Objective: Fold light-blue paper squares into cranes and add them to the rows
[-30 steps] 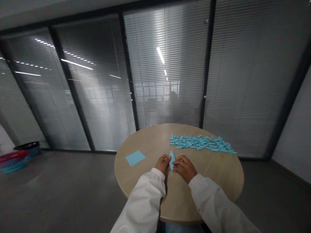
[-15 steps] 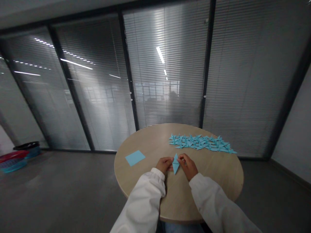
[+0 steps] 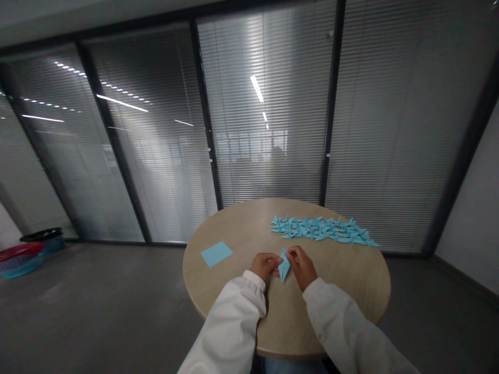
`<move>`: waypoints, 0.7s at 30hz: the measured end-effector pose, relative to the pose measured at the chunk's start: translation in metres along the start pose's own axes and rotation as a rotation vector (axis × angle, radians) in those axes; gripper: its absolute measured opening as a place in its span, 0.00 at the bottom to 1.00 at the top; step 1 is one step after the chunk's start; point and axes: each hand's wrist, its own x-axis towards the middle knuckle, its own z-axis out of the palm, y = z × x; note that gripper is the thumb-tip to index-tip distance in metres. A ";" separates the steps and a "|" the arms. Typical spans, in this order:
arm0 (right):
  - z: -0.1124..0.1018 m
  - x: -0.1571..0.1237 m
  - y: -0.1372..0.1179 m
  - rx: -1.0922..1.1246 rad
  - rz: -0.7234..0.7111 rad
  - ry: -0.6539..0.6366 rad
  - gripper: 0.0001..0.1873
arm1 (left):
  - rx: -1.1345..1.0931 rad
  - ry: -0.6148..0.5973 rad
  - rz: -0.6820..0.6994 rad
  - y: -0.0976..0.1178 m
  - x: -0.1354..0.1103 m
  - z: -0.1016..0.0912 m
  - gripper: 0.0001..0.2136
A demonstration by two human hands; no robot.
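A small piece of blue folded paper (image 3: 284,266), long and diamond-shaped, is held between my two hands just above the table. My left hand (image 3: 265,265) pinches its left side. On the other side, the fingers of my right hand (image 3: 301,266) are closed on its upper right edge. Its lower tip points toward me, and a crease line runs down toward that tip. To the left lies a flat blue sheet of paper (image 3: 217,254). Beyond my hands, several blue folded paper cranes (image 3: 322,228) stand packed in rows.
The round wooden table (image 3: 234,223) stands before a glass wall with blinds (image 3: 265,104). On the floor at far left are a red and blue basket (image 3: 21,258) and a dark-rimmed blue bin (image 3: 47,239). A white wall (image 3: 471,218) rises at right.
The folded paper has turned slightly in my fingers, its lower tip shifting a little to the right. Its front now shows a lengthwise crease instead of a crosswise one. Both hands remain nearly in place.
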 end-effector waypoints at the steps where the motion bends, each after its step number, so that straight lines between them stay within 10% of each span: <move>1: 0.000 0.000 0.000 0.023 0.030 0.004 0.10 | 0.012 0.015 0.018 0.000 0.001 0.000 0.18; 21: -0.003 0.003 0.004 0.254 0.197 -0.202 0.14 | 0.216 0.091 0.215 -0.001 0.007 -0.007 0.15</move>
